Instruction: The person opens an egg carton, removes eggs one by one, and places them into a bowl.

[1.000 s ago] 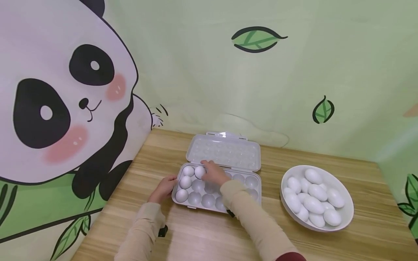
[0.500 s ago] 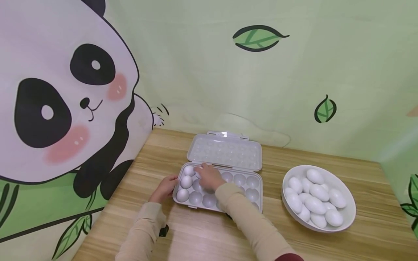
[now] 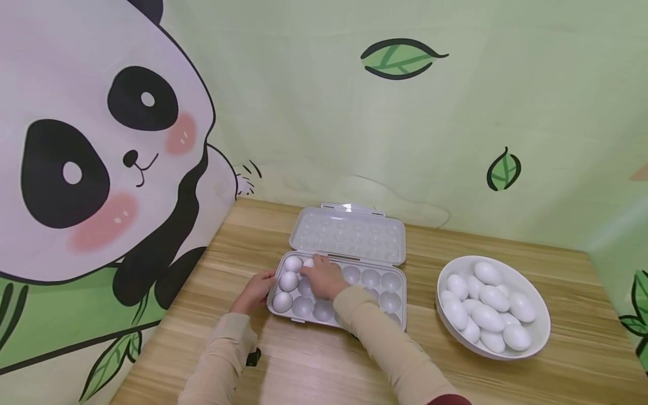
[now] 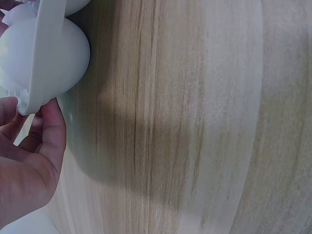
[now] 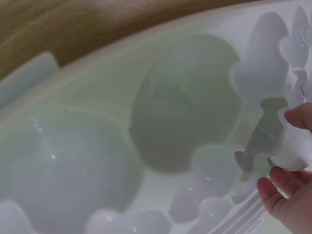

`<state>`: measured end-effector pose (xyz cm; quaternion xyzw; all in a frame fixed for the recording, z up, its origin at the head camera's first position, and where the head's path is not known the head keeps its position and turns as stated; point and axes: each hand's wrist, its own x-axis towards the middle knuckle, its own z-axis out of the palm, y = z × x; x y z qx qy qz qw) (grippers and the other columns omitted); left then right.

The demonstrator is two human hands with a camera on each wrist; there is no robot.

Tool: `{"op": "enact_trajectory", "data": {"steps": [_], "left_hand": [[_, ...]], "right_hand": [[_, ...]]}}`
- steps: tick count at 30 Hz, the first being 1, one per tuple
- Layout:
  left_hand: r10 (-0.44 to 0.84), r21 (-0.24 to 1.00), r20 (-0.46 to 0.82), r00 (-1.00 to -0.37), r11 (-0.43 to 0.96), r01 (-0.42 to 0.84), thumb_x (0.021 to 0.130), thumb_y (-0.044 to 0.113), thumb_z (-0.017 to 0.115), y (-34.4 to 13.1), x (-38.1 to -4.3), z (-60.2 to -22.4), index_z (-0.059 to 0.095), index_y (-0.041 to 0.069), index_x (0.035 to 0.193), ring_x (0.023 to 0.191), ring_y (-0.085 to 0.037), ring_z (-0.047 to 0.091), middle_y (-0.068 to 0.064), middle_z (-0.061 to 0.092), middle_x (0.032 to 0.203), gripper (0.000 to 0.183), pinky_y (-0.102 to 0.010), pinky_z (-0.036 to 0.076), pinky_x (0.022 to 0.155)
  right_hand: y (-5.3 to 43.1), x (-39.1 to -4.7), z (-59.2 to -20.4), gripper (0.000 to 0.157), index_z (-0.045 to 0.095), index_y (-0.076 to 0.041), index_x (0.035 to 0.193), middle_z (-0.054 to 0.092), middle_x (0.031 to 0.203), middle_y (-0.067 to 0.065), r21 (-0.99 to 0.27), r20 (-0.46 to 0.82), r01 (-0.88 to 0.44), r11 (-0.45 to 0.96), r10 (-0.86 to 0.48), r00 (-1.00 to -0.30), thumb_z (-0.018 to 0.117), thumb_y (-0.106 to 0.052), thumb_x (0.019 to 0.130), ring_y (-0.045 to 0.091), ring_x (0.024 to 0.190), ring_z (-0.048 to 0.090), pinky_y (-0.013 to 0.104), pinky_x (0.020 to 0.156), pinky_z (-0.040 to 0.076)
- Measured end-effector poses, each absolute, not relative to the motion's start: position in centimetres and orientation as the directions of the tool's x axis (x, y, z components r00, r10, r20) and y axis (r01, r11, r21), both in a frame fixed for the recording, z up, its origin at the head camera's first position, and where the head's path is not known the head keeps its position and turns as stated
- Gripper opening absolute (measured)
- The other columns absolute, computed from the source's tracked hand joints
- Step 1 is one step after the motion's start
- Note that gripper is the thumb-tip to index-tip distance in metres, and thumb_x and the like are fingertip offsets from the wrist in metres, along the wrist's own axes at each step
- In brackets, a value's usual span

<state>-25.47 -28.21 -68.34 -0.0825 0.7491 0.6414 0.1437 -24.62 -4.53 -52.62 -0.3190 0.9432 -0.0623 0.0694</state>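
A white plastic egg carton [image 3: 324, 324] lies unfolded on the wooden table, its lid [image 3: 349, 235] towards the wall. Along its left end sit three white eggs [image 3: 282, 302]. My right hand [image 3: 325, 279] reaches over the tray, pinching another white egg [image 3: 309, 262] at the second hollow of the back row. In the right wrist view, thumb and fingertips flank that egg [image 5: 295, 148], low in the tray. My left hand [image 3: 257, 289] grips the carton's left end; the left wrist view shows its thumb and fingers [image 4: 53, 129] pinching the rim.
Right of the carton stands a large white bowl [image 3: 541, 332] heaped with several white eggs [image 3: 487, 318]. A green cloth backdrop [image 3: 304, 140] with a panda print rises behind the table [image 3: 298, 365] and along its left side.
My right hand has moved slightly left and nearer to me, covering more of the pinched egg. My left hand stays at the carton's end. The head view has shifted slightly.
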Motion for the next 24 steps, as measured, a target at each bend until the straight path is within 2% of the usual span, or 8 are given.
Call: {"op": "enact_trajectory", "data": {"steps": [6,10,17,22,24], "left_hand": [[-0.068,0.878,-0.403,-0.913,0.253,-0.407,0.091,0.016,0.040,-23.9,-21.2,-57.3,0.047,-0.001,0.121,0.082,-0.023,0.057,-0.019,0.055,0.104,0.035,-0.036,0.049,0.068],[-0.075,0.871,-0.415,-0.907,0.256,-0.419,0.092,0.011,0.037,-22.6,-19.7,-53.5,0.044,-0.006,0.121,0.080,-0.020,0.055,-0.022,0.053,0.104,0.035,-0.031,0.048,0.066],[-0.106,0.867,-0.427,-0.898,0.233,-0.440,0.089,0.009,0.037,-22.4,-20.1,-54.1,0.048,-0.005,0.119,0.080,-0.016,0.053,-0.021,0.054,0.105,0.034,-0.027,0.046,0.064],[-0.115,0.863,-0.423,-0.899,0.253,-0.438,0.090,0.009,0.037,-22.4,-20.1,-54.3,0.047,-0.006,0.119,0.082,-0.019,0.054,-0.021,0.054,0.105,0.034,-0.031,0.047,0.066],[-0.109,0.867,-0.416,-0.903,0.251,-0.430,0.089,0.013,0.039,-22.9,-20.6,-55.6,0.048,-0.004,0.118,0.084,-0.020,0.054,-0.020,0.054,0.105,0.034,-0.034,0.048,0.068]], "right_hand": [[-4.5,-24.5,-52.6,0.040,0.055,-0.027,0.115,0.047,0.105,0.012,-0.183,-0.048,-0.592,0.785,-0.608,-0.792,0.054,-0.011,0.079,0.025,0.096,0.047,0.036,0.066,0.045],[-4.5,-24.5,-52.6,0.037,0.055,-0.026,0.114,0.047,0.100,0.012,-0.192,-0.023,-0.591,0.783,-0.606,-0.795,0.052,-0.011,0.081,0.025,0.092,0.048,0.034,0.062,0.045],[-4.6,-24.5,-53.1,0.038,0.055,-0.026,0.113,0.047,0.097,0.012,-0.142,0.009,-0.580,0.802,-0.585,-0.811,0.055,-0.009,0.079,0.025,0.085,0.050,0.031,0.054,0.043],[-4.8,-24.6,-53.2,0.037,0.055,-0.026,0.111,0.048,0.095,0.013,-0.111,0.042,-0.584,0.804,-0.583,-0.811,0.056,-0.009,0.078,0.025,0.084,0.050,0.031,0.052,0.043],[-4.8,-24.6,-53.4,0.037,0.055,-0.025,0.111,0.048,0.094,0.013,-0.121,0.056,-0.587,0.801,-0.585,-0.809,0.055,-0.008,0.078,0.025,0.083,0.050,0.031,0.051,0.043]]}}
